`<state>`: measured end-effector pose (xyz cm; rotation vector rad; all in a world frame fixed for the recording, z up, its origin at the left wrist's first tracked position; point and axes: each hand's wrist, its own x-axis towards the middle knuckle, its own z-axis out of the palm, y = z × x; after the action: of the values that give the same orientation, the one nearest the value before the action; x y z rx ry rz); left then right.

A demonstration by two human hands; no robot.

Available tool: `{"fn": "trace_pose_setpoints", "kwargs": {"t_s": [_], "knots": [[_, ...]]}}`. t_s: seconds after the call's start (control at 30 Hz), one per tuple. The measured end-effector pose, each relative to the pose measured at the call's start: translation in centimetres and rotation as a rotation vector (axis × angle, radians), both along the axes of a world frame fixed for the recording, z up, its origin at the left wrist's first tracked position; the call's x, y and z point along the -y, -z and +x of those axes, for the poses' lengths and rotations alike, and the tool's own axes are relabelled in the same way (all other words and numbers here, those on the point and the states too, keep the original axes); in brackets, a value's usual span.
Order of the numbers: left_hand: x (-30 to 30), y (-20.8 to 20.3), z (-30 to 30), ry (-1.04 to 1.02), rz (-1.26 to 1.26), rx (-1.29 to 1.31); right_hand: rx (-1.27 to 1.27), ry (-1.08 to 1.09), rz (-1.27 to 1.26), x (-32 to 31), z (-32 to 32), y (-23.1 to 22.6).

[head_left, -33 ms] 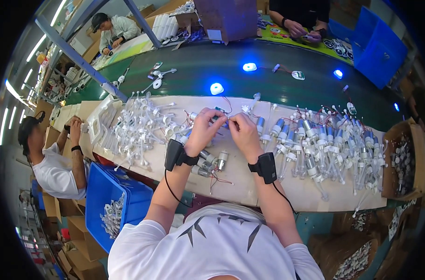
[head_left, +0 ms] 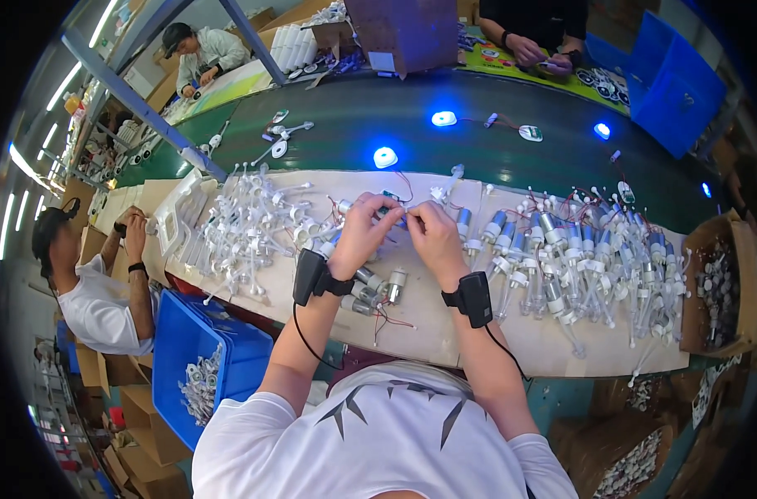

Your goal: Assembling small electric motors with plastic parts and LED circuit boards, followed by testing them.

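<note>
My left hand (head_left: 366,230) and my right hand (head_left: 435,237) meet above the middle of the work board, thumbs and fingers pinched together. Whatever is between the fingertips is small and mostly covered. A thin red wire (head_left: 408,185) loops down to them from around a white round light (head_left: 385,157) glowing blue. Part of a small green circuit board (head_left: 388,195) shows behind my left fingers. Below my hands lie several metal-and-white cylindrical motor units (head_left: 396,284) with red wires. A heap of white plastic stem parts (head_left: 258,220) is left of my left hand.
Motor units with clear tubes (head_left: 574,262) cover the board's right side, beside a cardboard box of parts (head_left: 719,283). Beyond runs a dark green belt (head_left: 345,116) carrying lit lights. A blue bin (head_left: 233,341) stands at my left. Co-workers sit left and across.
</note>
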<state>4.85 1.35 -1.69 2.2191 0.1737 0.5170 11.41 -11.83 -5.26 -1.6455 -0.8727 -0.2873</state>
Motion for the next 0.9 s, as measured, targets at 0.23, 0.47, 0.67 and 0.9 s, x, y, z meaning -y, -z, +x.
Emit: {"fn": "trace_pose_setpoints", "kwargs": {"t_s": [0.23,0.47,0.67,0.9], "knots": [[-0.1,0.4,-0.2,-0.014,0.057,0.088,-0.457,-0.191,0.072,-0.2,0.7,0.8],[-0.1,0.2,-0.6,0.003,0.051,0.060,-0.826,-0.380,0.173,-0.1,1.3,1.6],[-0.2,1.3,-0.7,0.016,-0.182,0.006,-0.585,-0.229,0.079,-0.6,1.0,1.8],[0.0,1.3,-0.9,0.087,-0.593,-0.049,-0.262,-0.082,0.001,-0.6,0.0,0.2]]}}
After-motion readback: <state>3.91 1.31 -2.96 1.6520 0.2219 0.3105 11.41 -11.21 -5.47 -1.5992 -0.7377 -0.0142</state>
